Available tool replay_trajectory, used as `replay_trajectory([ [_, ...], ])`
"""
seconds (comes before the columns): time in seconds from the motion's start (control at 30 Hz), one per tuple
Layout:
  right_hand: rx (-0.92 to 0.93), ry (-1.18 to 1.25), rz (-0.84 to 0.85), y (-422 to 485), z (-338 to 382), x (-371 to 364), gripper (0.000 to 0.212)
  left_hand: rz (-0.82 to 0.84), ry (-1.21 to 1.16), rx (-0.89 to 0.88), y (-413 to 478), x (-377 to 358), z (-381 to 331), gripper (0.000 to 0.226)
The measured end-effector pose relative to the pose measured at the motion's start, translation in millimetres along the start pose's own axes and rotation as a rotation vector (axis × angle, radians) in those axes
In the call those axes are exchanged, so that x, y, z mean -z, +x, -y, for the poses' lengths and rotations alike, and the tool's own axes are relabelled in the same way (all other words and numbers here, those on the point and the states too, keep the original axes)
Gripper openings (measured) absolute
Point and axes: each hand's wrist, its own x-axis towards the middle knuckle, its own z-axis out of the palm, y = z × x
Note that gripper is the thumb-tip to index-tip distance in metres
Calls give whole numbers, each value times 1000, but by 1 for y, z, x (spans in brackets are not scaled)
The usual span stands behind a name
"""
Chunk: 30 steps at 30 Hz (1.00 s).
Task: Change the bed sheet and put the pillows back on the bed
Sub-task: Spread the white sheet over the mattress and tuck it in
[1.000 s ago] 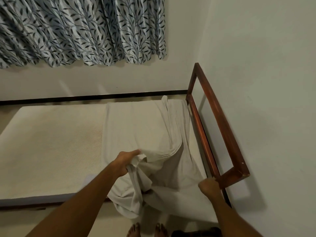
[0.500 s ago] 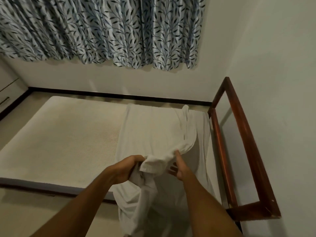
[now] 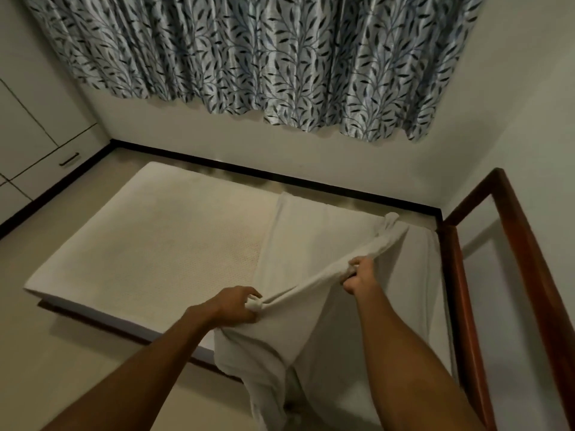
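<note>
**Op:** Entry. Since half a second back, my right hand [image 3: 361,275] has slid out along the sheet's edge, away from my left hand [image 3: 236,306]. They were nearly touching at one bunch. Now they stand apart, with a taut band of sheet [image 3: 311,244] between them.

**Obs:** Grip state?

**Op:** Both sets of fingers are curled tight round cloth. The left holds a wad above the near side of the mattress [image 3: 149,253]. The right pinches the gathered edge further in, towards the wooden bed frame [image 3: 525,262].

**Obs:** Where does the sheet lie?

**Op:** Over the right-hand end of the mattress only, in a folded strip running to the wall side. A loose tail hangs off the near edge. The rest of the mattress is bare, and no pillows are in view.

**Obs:** Step, as you judge it?

**Op:** Opening the fold to spread it leftward. To do it well:
- Keep the edge stretched between the hands.
- Make sure I have the true hem, not a mid-fold.
- Lift the cloth clear so it does not drag.
- Carry the left hand toward the bare end while the right anchors by the frame.

The risk is that the bunch near the wall snags and pulls the laid part askew.
</note>
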Motion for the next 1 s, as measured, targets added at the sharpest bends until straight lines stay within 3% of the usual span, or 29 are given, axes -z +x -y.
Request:
replay_trajectory([
  [0.07, -20, 86, -44, -8, 9, -37, 27, -53, 75, 63, 12, 15, 28, 11],
  [0.17, 21, 118, -54, -35, 25, -69, 31, -236, -11, 186, 25, 35, 59, 20],
  [0.3, 97, 94, 2, -52, 22, -83, 18, -529, -495, 363, 42, 57, 94, 19],
  [0.37, 215, -109, 71, -48, 24, -95, 25, -628, -786, 480, 54, 70, 109, 21],
  [0.47, 97, 84, -137, -10, 52, -114, 30, -701, -1238, 605, 66, 97, 124, 17],
  [0.53, 81, 1, -231, 34, 71, -122, 41, -762, -1445, 618, 66, 114, 144, 17],
  [0.57, 86, -94, -238, 42, 80, -125, 34, -794, -1498, 623, 70, 121, 159, 21],
  [0.6, 127, -154, -182, 29, 82, -130, 27, -817, -1522, 634, 74, 128, 175, 31],
  [0.63, 202, -358, -164, 4, 81, -139, 33, -835, -1553, 632, 78, 134, 187, 40],
  [0.67, 233, -404, -170, -14, 79, -149, 40, -876, -1558, 638, 82, 137, 200, 44],
  [0.73, 249, -499, -127, -18, 84, -164, 43, -1035, -1600, 675, 81, 154, 209, 41],
  [0.77, 323, -621, -83, -14, 86, -165, 41, -1117, -1673, 675, 82, 160, 210, 40],
  [0.87, 473, -1054, -35, 27, 93, -173, 61, -1381, -1829, 663, 86, 173, 218, 52],
  [0.93, 483, -1143, 11, 60, 95, -200, 50, -1544, -1737, 678, 86, 178, 227, 39],
  [1.0, 518, -1241, -31, 28, 88, -251, 32, -1700, -1643, 699, 84, 183, 241, 27],
])
